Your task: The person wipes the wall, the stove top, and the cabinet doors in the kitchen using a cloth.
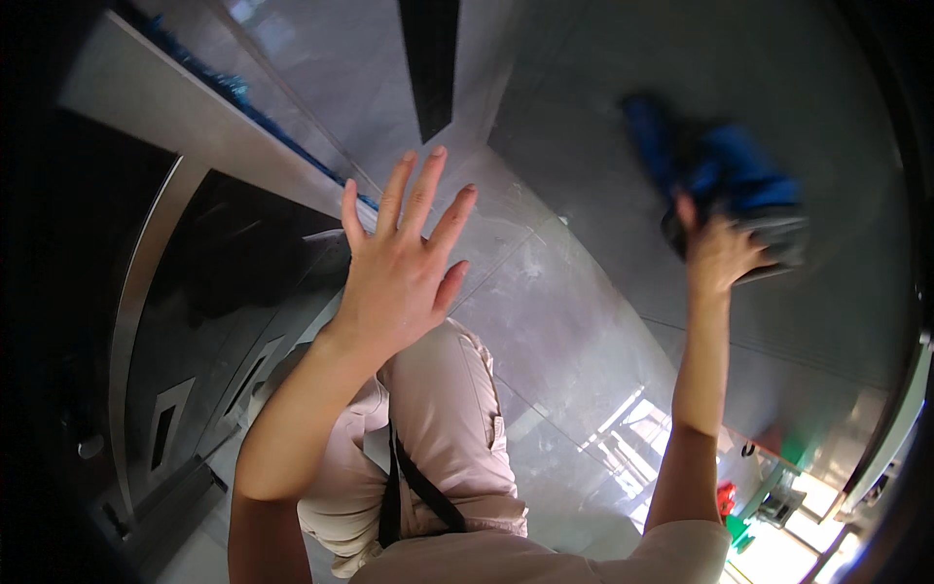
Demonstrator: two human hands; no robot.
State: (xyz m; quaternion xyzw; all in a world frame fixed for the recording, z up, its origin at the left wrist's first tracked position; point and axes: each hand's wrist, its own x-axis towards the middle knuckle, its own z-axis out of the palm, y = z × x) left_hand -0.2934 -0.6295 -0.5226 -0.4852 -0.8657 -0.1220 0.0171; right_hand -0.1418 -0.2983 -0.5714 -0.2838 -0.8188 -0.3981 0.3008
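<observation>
My left hand (398, 263) holds nothing; its fingers are spread, with the back of the hand towards me. It is nearest to a pale metal frame (241, 146) edged with blue film (237, 87); whether the fingertips touch anything I cannot tell. Farther right, my right hand (719, 252) grips a blue and black object (737, 171) by its grey near end. Motion blur hides what that object is. Behind it stretches a dark grey smooth surface (795, 343).
Glossy dark panels (248, 270) within metal framing stand at my left. A black strip (430, 66) comes down from the top. Grey tiled floor (554, 321) lies between my bent legs (445, 423) and the dark surface. Bright windows and red and green items (740, 536) show at lower right.
</observation>
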